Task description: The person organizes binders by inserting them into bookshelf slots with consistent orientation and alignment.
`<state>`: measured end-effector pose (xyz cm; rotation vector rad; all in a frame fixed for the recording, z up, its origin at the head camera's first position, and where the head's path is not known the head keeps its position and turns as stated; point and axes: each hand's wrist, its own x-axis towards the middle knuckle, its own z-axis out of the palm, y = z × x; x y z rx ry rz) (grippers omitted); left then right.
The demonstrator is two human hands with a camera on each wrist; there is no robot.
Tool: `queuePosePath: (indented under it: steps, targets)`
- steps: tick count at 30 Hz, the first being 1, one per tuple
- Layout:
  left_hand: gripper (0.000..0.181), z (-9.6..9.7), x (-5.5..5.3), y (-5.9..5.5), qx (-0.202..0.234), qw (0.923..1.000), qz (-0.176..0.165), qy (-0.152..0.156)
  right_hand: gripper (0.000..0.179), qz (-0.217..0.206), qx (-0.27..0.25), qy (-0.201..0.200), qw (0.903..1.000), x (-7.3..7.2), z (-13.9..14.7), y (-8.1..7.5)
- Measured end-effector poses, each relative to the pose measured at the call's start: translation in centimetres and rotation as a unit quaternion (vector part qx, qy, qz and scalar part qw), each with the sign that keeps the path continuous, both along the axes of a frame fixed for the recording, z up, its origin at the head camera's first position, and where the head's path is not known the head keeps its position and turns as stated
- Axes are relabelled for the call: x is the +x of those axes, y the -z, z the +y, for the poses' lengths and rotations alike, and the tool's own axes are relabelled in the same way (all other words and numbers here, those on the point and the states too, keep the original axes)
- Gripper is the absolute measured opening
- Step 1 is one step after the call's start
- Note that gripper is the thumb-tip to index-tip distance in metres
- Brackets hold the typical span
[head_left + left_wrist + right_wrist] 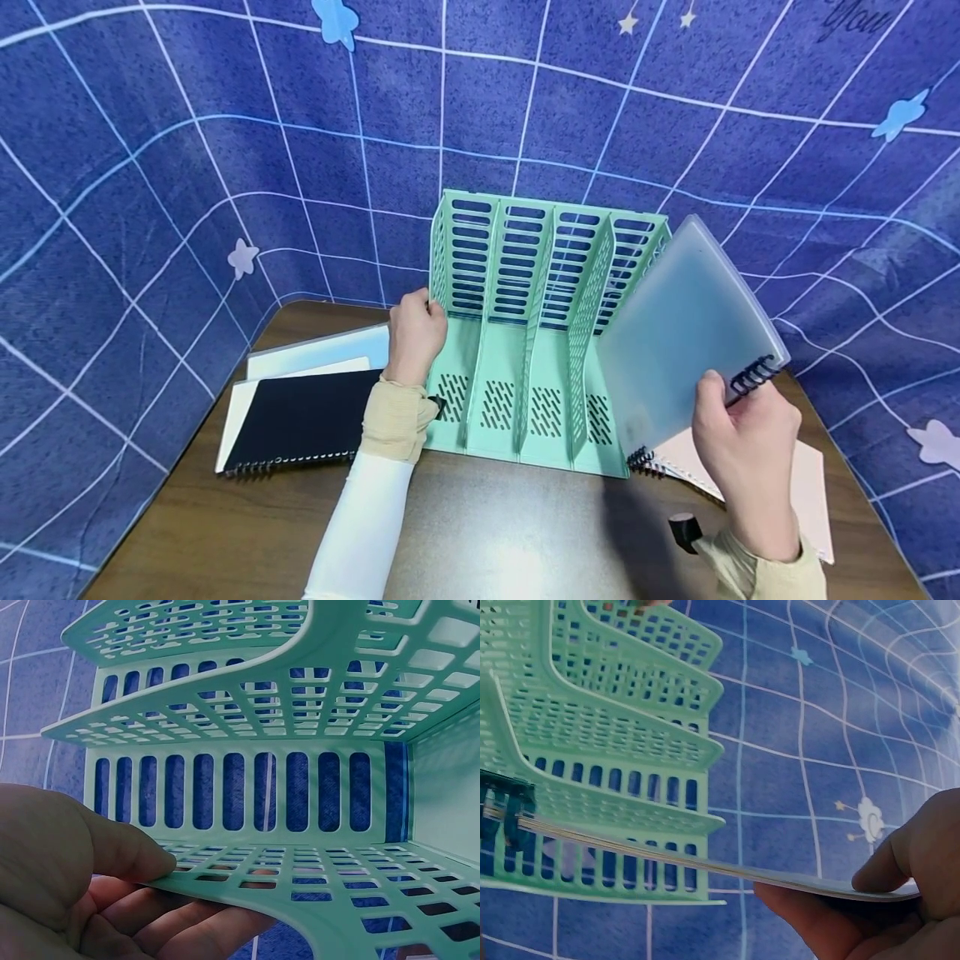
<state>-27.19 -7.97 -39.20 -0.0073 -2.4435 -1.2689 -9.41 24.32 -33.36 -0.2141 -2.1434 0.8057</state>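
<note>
A mint-green desk file rack (pixel 498 354) with tall perforated dividers stands against the back cloth. My left hand (pixel 416 333) grips the rack's left side panel; in the left wrist view, the thumb (pixel 146 859) lies on the inner face and fingers curl behind it. My right hand (pixel 750 458) pinches a spiral notebook (pixel 678 333) with a frosted translucent cover by its edge, thumb on top. The notebook is tilted at the rack's right end, overlapping the rightmost compartment in the head view. In the right wrist view, its thin edge (pixel 690 861) lines up with that compartment.
Left of the rack lie a black spiral notebook (pixel 307 417), a white-edged one beneath, and a light-blue one (pixel 318 354) behind. A pale pink notebook (pixel 812 487) lies under my right hand on the wooden table (pixel 480 525). Blue grid-patterned cloth (pixel 300 158) surrounds the table's back and sides.
</note>
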Motion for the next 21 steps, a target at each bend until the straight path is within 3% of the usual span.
queuePosePath:
  steps: [10,21]
  targets:
    - [0.036,-0.1,0.0,0.1,0.002,1.0,-0.005,0.003,0.029,0.004,0.014,-0.013,0.9998,-2.5,-1.6,1.3]
    - [0.036,0.0,-0.1,-0.1,0.003,1.0,-0.009,0.003,0.028,0.018,0.024,-0.038,0.9988,-5.0,-2.7,4.1]
